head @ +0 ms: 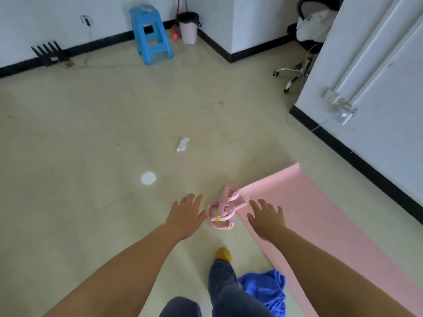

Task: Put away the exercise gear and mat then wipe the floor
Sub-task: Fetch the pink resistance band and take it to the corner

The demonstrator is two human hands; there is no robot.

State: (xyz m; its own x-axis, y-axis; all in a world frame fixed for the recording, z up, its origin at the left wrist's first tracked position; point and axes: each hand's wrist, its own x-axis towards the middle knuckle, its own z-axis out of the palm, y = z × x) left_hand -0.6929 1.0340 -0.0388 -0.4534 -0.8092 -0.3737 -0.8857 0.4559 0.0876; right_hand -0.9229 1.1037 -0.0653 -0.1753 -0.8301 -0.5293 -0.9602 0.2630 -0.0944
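Both hands reach down, palms toward the floor, fingers spread, neither gripping anything. Left hand [186,216] hangs just left of a pink resistance pull rope [223,208]; its thumb looks close to or touching the rope's left loop, contact unclear. Right hand [266,217] hovers just right of the rope, over the near-left edge of the pink exercise mat [320,213].

Rope lies bundled on the beige tile floor [91,156], its far end overlapping the mat's left corner. Mat lies flat, running from mid-scene toward near right.

Blue cloth [267,289] crumpled on the floor at the mat's near edge, beside a jeans leg with a yellow shoe [223,253].

Crumpled white tissue [182,144] farther out on the floor. Blue plastic stool [150,34] and pink bin [188,27] at the far wall; office chair [304,42] far right.
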